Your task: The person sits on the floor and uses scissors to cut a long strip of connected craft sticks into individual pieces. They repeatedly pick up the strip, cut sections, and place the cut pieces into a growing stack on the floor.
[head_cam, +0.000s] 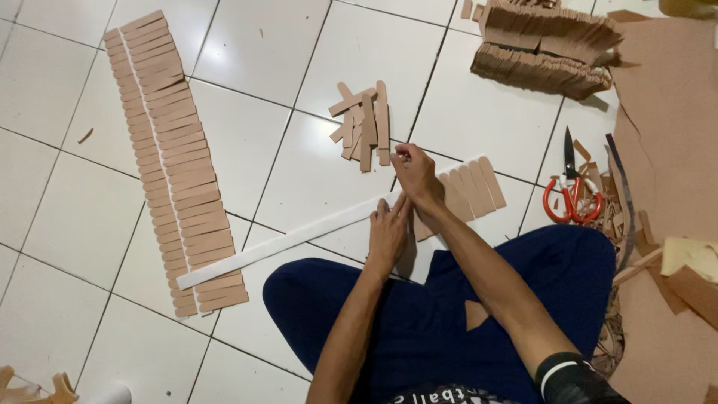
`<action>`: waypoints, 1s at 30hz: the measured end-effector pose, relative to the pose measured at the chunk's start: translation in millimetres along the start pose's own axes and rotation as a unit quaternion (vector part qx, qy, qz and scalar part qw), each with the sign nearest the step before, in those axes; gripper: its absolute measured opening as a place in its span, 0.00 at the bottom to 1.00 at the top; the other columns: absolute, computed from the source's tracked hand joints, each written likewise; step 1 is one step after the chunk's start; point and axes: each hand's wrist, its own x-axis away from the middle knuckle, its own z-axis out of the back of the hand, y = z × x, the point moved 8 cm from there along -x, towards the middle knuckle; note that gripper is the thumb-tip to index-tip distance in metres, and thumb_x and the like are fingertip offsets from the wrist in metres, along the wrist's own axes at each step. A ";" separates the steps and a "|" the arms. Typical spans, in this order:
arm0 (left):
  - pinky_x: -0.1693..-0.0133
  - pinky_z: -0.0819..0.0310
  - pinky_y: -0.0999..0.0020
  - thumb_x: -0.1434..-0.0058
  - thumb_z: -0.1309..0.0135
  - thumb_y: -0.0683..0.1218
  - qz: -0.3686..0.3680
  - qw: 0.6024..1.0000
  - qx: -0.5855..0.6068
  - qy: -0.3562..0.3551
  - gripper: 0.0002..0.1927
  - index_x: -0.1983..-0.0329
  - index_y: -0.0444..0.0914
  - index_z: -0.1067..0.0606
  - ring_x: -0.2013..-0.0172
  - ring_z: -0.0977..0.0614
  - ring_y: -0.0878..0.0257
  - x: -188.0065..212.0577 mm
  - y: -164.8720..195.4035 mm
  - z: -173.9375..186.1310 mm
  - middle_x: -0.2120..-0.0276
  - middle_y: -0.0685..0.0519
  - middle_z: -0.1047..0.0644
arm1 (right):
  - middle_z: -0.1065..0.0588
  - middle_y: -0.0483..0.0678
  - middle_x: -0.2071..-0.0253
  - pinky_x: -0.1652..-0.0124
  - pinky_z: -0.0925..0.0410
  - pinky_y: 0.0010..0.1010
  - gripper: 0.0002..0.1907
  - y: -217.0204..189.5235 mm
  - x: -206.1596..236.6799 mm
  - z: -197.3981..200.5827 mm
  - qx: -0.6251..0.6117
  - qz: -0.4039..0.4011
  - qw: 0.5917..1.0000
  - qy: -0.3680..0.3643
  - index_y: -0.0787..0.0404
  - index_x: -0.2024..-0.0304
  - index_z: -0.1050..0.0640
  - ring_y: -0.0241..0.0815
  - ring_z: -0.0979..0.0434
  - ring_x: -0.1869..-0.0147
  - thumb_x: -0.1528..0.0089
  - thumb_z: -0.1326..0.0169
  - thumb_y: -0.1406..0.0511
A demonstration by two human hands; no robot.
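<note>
The white strip (299, 238) looks light and bendy, best pinned flat. Left hand (387, 230) presses it, fingers together; right hand (416, 173) pinches a tan piece (456, 196).

red-handled scissors (568, 196) on white floor tiles (67, 217), stacked brown strips (546, 46) top right — brown sheet (666, 97) beside them

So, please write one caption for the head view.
Left hand presses white strip; right hand places tan piece beside overlapping tan pieces.
</note>
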 end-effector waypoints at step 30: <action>0.45 0.36 0.50 0.40 0.48 0.40 0.073 0.983 0.080 0.148 0.12 0.53 0.36 0.29 0.50 0.24 0.48 8.7 -24.6 51.0 0.56 0.46 0.24 | 0.20 0.45 0.65 0.67 0.29 0.23 0.15 67.5 137.5 123.5 -0.066 -0.073 0.991 0.089 0.68 0.47 0.21 0.31 0.23 0.65 0.33 0.43 0.65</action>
